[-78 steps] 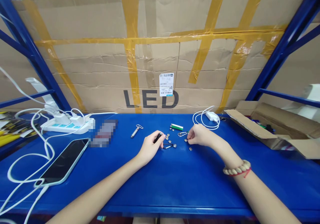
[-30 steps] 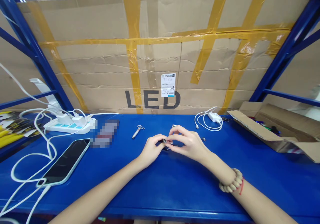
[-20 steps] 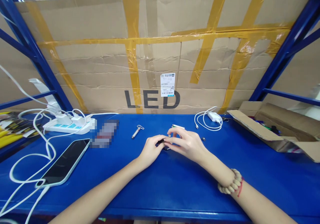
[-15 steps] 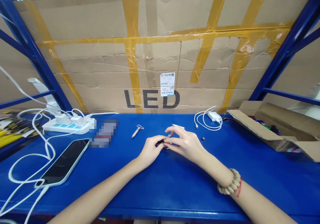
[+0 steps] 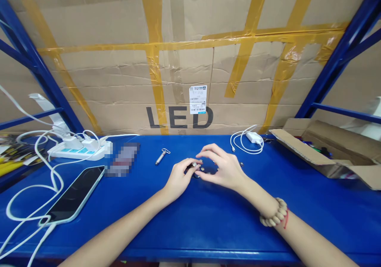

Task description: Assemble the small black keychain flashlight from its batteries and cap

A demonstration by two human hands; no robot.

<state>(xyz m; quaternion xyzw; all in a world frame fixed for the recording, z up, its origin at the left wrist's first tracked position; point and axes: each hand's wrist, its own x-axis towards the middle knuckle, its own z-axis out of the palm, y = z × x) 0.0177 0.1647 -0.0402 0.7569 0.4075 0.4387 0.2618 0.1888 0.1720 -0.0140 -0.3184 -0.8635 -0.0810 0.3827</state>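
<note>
Between the thumb and fingers of my left hand [image 5: 179, 176] is a small round silvery piece [image 5: 194, 164], too small to name. My right hand [image 5: 223, 167] is just to its right, fingers curved and apart, with nothing I can see held in them. Several tiny round pieces [image 5: 202, 169] lie on the blue table [image 5: 208, 219] between the hands. Near the fingertips is a small dark thing, mostly hidden. A silvery tool with a wire loop [image 5: 162, 156] lies to the left of my hands. A tiny metal piece [image 5: 242, 164] rests beyond my right hand.
On the left are a phone [image 5: 76, 195], white cables and a power strip [image 5: 79, 151]. A white charger [image 5: 254, 138] with a coiled cable lies at the back. An open cardboard box [image 5: 330, 167] stands right. A large cardboard panel [image 5: 119, 84] closes off the back.
My fingers were together around a small dark thing. Now my right fingers have spread and drawn off a little, and the round silvery piece shows in my left hand.
</note>
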